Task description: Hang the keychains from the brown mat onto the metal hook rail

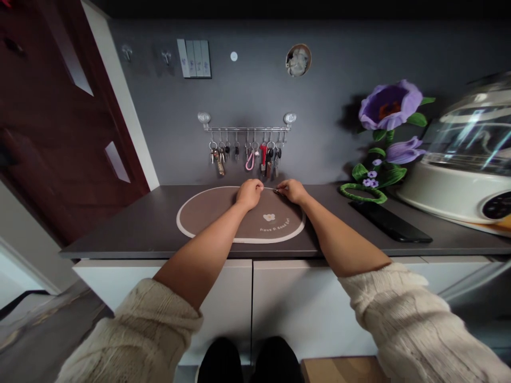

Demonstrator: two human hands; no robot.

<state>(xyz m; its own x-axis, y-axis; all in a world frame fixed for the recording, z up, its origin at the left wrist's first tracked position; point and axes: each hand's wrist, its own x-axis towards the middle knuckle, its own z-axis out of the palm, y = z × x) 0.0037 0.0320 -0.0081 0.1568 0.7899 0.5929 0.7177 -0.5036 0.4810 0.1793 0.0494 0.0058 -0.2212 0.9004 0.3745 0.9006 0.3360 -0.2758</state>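
Note:
My left hand (249,194) is closed over the far part of a brown oval mat (211,213) with a pale rim. Its fingertips are curled in, and whatever they hold, if anything, is hidden. Just to the right, above the mat's far right edge, my right hand (293,191) pinches a small dark thing (277,191), too small to name. A short gap separates the two hands. Behind them, several keys (269,159) with rings and fobs hang from a clear hook rail (247,129) on the grey wall.
On the dark counter (151,234), a black phone (389,221) lies to the right. Beyond it are a purple flower ornament (391,106) and a white appliance with a clear dome (459,181). White cabinet doors (291,303) are below; a dark red door (59,106) is at left.

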